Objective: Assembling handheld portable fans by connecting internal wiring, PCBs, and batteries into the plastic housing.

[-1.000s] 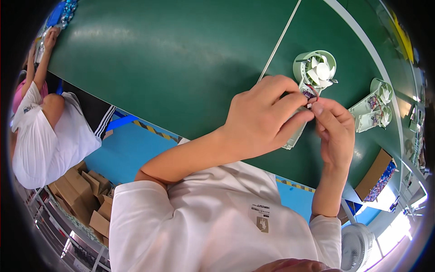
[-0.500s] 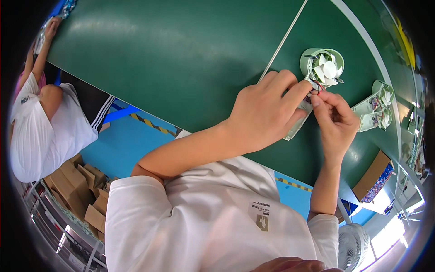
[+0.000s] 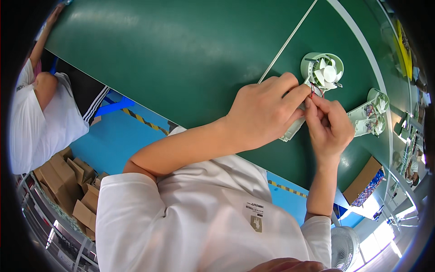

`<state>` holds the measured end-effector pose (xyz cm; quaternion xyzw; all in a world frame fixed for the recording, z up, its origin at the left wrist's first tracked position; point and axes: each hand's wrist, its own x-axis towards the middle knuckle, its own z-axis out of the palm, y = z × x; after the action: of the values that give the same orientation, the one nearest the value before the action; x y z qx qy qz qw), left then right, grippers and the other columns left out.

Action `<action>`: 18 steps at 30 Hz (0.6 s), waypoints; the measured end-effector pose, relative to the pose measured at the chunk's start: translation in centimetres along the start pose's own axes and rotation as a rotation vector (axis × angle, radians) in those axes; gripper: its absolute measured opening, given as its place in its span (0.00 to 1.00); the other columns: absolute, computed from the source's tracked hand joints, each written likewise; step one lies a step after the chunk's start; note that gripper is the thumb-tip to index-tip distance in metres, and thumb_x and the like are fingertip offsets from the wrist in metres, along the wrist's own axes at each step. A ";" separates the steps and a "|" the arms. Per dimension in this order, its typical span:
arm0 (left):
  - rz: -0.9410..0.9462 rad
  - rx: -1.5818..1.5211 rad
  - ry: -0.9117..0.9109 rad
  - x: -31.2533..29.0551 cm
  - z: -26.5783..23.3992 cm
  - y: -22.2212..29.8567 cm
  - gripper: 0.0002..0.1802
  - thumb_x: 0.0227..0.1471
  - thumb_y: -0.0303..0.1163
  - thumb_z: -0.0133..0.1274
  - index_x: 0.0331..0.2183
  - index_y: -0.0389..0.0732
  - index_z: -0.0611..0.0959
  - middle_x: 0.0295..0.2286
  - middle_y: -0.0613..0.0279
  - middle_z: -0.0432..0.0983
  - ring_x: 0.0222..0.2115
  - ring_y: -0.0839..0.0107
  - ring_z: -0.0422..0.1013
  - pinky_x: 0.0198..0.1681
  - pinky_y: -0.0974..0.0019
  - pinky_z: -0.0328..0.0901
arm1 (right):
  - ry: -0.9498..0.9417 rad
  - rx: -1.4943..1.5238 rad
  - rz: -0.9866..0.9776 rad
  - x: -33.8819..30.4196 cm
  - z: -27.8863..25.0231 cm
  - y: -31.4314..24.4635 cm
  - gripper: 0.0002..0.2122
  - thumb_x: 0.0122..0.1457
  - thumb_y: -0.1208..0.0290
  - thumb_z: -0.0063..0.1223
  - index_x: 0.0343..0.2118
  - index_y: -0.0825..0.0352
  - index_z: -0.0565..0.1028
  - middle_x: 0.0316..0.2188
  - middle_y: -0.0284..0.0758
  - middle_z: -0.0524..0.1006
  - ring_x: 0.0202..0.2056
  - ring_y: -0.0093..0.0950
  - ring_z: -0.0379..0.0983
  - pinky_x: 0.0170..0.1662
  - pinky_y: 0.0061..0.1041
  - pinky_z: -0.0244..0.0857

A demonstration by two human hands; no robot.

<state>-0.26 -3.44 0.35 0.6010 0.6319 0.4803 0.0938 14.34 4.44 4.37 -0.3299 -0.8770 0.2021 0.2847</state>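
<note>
A pale green handheld fan (image 3: 293, 130), its housing half open, lies on the green table with its round head and white blades (image 3: 327, 72) pointing away from me. My left hand (image 3: 267, 111) is closed over the handle, thumb on one side and fingers on the other, hiding most of its inside. Thin red and black wires (image 3: 317, 88) come out between the handle and the fan head. With thumb and forefinger pinched at these wires, my right hand (image 3: 331, 124) meets the left fingertips. What lies right under the fingertips is hidden.
More pale green fan housings (image 3: 369, 119) with wires lie at the right. An open cardboard box (image 3: 362, 181) of small colourful parts stands near the right table edge. A thin white rod (image 3: 290, 38) lies across the table. At far left sits another person (image 3: 50, 118), beside cardboard boxes (image 3: 68, 181).
My right fingers have drawn in closer to the left fingertips, and the wires stand up a little more. The whole view has shifted slightly. My left hand keeps its hold on the fan.
</note>
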 end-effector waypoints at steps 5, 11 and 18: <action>-0.023 -0.019 -0.011 0.1 -0.8 0.6 0.21 0.39 0.29 0.66 0.39 0.42 0.81 0.31 0.67 0.73 0.25 0.71 0.72 0.23 0.70 0.68 | -0.129 0.052 0.226 0.3 -0.4 -1.1 0.04 0.53 0.81 0.63 0.32 0.72 0.81 0.19 0.25 0.71 0.20 0.11 0.62 0.22 0.12 0.53; -0.068 -1.785 -0.270 1.9 -4.0 10.6 0.08 0.44 0.24 0.54 0.31 0.43 0.83 0.27 0.62 0.76 0.31 0.71 0.74 0.31 0.69 0.68 | -0.096 -0.108 0.196 -0.1 -0.4 -1.6 0.05 0.56 0.76 0.63 0.35 0.70 0.82 0.22 0.24 0.76 0.23 0.09 0.62 0.25 0.11 0.55; 0.047 -2.324 -0.591 2.7 -3.6 13.2 0.20 0.58 0.34 0.56 0.53 0.44 0.78 0.43 0.57 0.78 0.41 0.74 0.74 0.38 0.73 0.71 | -0.056 -0.205 0.040 -0.3 0.0 -2.0 0.06 0.54 0.79 0.63 0.35 0.69 0.83 0.17 0.27 0.74 0.17 0.12 0.59 0.20 0.15 0.53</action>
<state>5.36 -5.37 12.95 0.2554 -0.2369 0.6086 0.7130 13.57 2.78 5.33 -0.3691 -0.8939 0.1261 0.2210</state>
